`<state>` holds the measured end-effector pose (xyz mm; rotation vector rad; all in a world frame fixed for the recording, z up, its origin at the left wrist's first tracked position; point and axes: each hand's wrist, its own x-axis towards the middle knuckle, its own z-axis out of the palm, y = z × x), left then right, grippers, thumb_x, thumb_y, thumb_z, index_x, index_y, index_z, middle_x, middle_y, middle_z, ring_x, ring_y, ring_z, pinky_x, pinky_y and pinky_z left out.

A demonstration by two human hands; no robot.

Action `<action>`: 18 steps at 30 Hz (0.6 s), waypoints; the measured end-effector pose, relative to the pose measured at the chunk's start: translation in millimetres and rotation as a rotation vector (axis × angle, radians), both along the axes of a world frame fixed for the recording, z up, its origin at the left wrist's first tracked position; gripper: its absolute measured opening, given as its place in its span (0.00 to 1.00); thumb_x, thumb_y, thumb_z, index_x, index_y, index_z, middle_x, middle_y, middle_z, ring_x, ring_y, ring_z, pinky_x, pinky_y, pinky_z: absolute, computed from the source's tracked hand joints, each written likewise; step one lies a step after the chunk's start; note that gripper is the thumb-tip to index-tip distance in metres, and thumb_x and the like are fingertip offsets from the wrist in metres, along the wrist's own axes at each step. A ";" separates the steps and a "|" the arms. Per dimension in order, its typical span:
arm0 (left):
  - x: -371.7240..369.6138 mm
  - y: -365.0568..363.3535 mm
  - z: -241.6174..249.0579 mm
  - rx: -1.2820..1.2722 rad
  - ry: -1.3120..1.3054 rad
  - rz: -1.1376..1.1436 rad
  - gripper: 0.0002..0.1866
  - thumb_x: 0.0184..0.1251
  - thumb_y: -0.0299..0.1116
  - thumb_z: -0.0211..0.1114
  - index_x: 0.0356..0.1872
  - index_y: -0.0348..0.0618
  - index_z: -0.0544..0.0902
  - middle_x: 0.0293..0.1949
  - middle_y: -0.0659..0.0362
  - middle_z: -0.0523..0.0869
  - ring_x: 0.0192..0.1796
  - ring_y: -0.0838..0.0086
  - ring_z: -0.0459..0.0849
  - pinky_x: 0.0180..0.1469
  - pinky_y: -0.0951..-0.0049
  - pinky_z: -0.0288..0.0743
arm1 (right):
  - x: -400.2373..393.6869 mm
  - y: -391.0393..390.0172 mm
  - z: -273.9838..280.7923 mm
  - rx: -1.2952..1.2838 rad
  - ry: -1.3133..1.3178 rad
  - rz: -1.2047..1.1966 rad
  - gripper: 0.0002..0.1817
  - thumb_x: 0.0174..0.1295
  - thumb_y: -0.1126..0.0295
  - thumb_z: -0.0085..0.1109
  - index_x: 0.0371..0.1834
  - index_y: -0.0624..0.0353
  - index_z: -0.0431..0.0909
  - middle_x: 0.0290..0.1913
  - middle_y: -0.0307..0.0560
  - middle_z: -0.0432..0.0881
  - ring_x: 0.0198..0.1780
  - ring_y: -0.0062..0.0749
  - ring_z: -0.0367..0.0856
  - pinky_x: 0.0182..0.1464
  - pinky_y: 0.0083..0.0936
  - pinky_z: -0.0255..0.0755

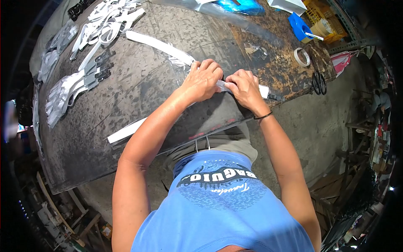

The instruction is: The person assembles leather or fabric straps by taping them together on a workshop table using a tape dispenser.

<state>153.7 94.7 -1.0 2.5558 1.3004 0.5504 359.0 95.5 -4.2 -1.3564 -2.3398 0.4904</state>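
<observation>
Near the table's front edge, my left hand [201,80] is closed with its fingers bent over a white strap [159,46]. The strap runs from the upper left to beneath that hand. Close beside it, my right hand [244,87] pinches the same white bundle, where a bit of clear plastic [222,85] shows between the hands. A white end [263,91] and a dark end piece [276,97] stick out to the right of my right hand. Another white strip [128,130] comes out below my left forearm. My fingers hide most of the held part.
Looped white straps [107,19] and a bundle with grey and black buckles [90,75] lie on the left of the worn table [84,143]. At the right are scissors [319,82], a tape roll [302,57] and a blue tape dispenser [299,27]. Plastic film lies at the back.
</observation>
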 end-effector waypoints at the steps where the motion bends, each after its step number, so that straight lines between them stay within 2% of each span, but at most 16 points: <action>1: 0.0 -0.5 -0.7 0.007 -0.005 0.001 0.21 0.50 0.36 0.77 0.43 0.46 0.78 0.52 0.59 0.79 0.66 0.60 0.70 0.59 0.53 0.63 | -0.2 3.0 -0.5 0.001 -0.001 0.000 0.09 0.61 0.64 0.64 0.42 0.51 0.84 0.43 0.40 0.78 0.55 0.41 0.74 0.58 0.43 0.63; 6: -0.2 -0.6 -2.1 0.027 -0.016 0.005 0.20 0.50 0.36 0.77 0.43 0.46 0.78 0.51 0.59 0.79 0.66 0.61 0.71 0.58 0.54 0.63 | -0.8 11.3 0.0 -0.003 -0.099 0.086 0.09 0.62 0.64 0.63 0.43 0.52 0.84 0.44 0.42 0.78 0.54 0.42 0.74 0.58 0.43 0.63; 7: -0.7 0.0 -2.4 -0.002 -0.018 0.007 0.21 0.49 0.35 0.77 0.44 0.46 0.78 0.51 0.59 0.79 0.66 0.60 0.70 0.59 0.51 0.63 | 0.5 10.5 1.7 -0.009 -0.101 0.086 0.09 0.62 0.64 0.63 0.43 0.52 0.84 0.44 0.42 0.78 0.54 0.42 0.74 0.58 0.43 0.63; 9: -2.2 1.2 -4.5 -0.035 -0.024 0.011 0.22 0.49 0.35 0.76 0.45 0.47 0.77 0.51 0.59 0.78 0.66 0.58 0.70 0.59 0.49 0.63 | 6.1 10.1 6.8 0.050 0.019 0.164 0.11 0.63 0.66 0.62 0.47 0.55 0.82 0.45 0.45 0.78 0.53 0.45 0.75 0.56 0.40 0.66; 10: -3.8 2.5 -5.8 -0.036 -0.025 -0.006 0.22 0.50 0.36 0.76 0.46 0.47 0.77 0.52 0.59 0.78 0.66 0.59 0.70 0.59 0.50 0.63 | 9.7 8.8 6.8 0.104 0.076 0.192 0.12 0.62 0.70 0.63 0.49 0.56 0.81 0.46 0.47 0.79 0.52 0.46 0.75 0.56 0.39 0.68; 13: -10.4 1.8 -7.4 -0.039 -0.043 -0.035 0.23 0.52 0.38 0.76 0.48 0.47 0.79 0.53 0.58 0.78 0.66 0.58 0.70 0.60 0.52 0.63 | 21.6 6.2 -0.6 0.123 0.068 0.210 0.13 0.60 0.72 0.65 0.49 0.57 0.81 0.47 0.47 0.80 0.52 0.47 0.76 0.55 0.39 0.69; 18: -10.9 -0.5 -0.1 0.063 -0.070 -0.088 0.23 0.52 0.41 0.76 0.48 0.46 0.81 0.52 0.57 0.79 0.63 0.60 0.74 0.58 0.56 0.66 | 21.3 0.1 6.0 0.166 0.091 0.214 0.14 0.59 0.72 0.66 0.48 0.58 0.81 0.45 0.47 0.81 0.51 0.47 0.76 0.55 0.39 0.69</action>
